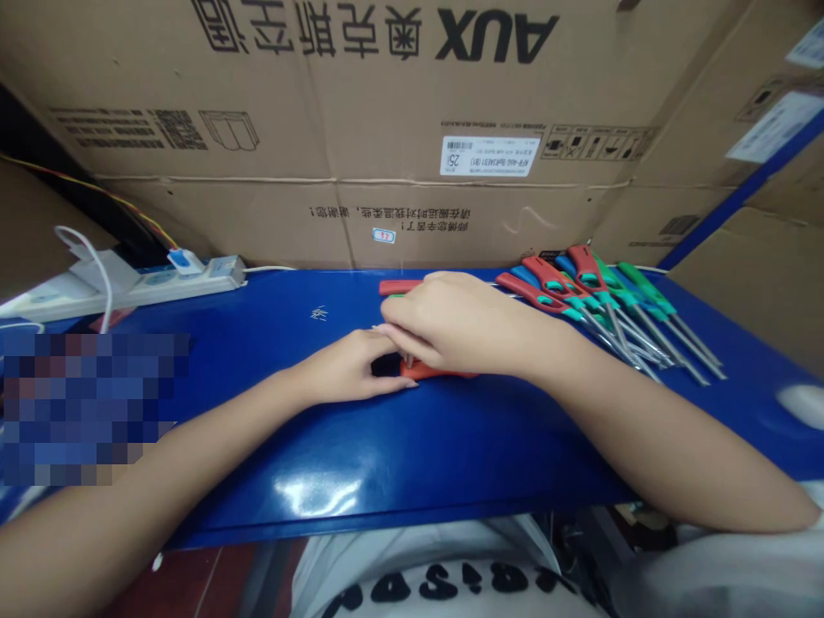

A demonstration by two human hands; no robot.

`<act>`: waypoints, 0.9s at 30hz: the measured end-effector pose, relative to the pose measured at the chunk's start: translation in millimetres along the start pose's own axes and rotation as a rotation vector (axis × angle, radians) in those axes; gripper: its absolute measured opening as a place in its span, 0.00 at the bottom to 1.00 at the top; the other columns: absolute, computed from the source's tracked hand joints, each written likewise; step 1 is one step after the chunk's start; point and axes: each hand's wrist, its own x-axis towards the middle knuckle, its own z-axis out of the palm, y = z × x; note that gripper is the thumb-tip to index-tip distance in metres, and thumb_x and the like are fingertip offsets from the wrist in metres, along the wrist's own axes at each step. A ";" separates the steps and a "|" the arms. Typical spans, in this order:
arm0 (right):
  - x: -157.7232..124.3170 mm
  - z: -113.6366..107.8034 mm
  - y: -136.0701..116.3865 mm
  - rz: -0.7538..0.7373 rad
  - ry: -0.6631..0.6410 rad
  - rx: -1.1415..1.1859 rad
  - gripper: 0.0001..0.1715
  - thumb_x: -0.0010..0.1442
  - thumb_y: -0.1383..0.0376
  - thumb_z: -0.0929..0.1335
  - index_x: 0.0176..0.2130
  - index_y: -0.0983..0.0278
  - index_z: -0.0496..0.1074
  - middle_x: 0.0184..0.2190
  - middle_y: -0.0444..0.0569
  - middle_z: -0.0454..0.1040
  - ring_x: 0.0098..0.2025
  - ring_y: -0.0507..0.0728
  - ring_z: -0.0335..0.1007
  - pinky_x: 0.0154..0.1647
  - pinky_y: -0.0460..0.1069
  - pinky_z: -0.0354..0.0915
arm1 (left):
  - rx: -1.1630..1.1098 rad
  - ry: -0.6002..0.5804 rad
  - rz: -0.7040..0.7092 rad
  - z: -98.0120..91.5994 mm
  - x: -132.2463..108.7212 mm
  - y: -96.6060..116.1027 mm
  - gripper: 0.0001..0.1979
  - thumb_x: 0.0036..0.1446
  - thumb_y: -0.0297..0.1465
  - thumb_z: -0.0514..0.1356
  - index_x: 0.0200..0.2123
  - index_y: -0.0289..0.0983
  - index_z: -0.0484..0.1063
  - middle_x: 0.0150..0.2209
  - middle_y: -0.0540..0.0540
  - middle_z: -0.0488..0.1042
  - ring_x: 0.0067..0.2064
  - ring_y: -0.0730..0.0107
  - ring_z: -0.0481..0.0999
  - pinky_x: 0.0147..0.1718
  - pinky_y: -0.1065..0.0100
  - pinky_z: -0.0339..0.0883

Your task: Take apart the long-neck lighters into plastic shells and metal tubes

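Near the middle of the surface, the right hand [451,330] covers most of a red plastic piece [433,372]. Only its near rim shows, so its shape cannot be told. The left hand [351,369] meets it there, and whether either hand grips the piece is hidden. A second red piece [399,287] toward the far edge lies half behind the right hand. The tiny metal bits [318,313] are too small to identify. A pixelated block [90,403] masks the surface's left edge. The power strip [148,283] at the far left corner runs out of the picture.

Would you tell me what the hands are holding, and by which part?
Left hand and right hand together hold a red plastic piece; the exact spot is hidden.
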 end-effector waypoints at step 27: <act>-5.6 -5.1 6.3 -0.096 0.028 -0.014 0.08 0.59 0.67 0.65 0.39 0.66 0.71 0.32 0.51 0.76 0.28 0.56 0.65 0.29 0.51 0.48 | 0.081 0.029 -0.006 -1.3 -1.4 1.8 0.10 0.61 0.37 0.65 0.41 0.37 0.75 0.37 0.47 0.80 0.37 0.65 0.80 0.38 0.67 0.73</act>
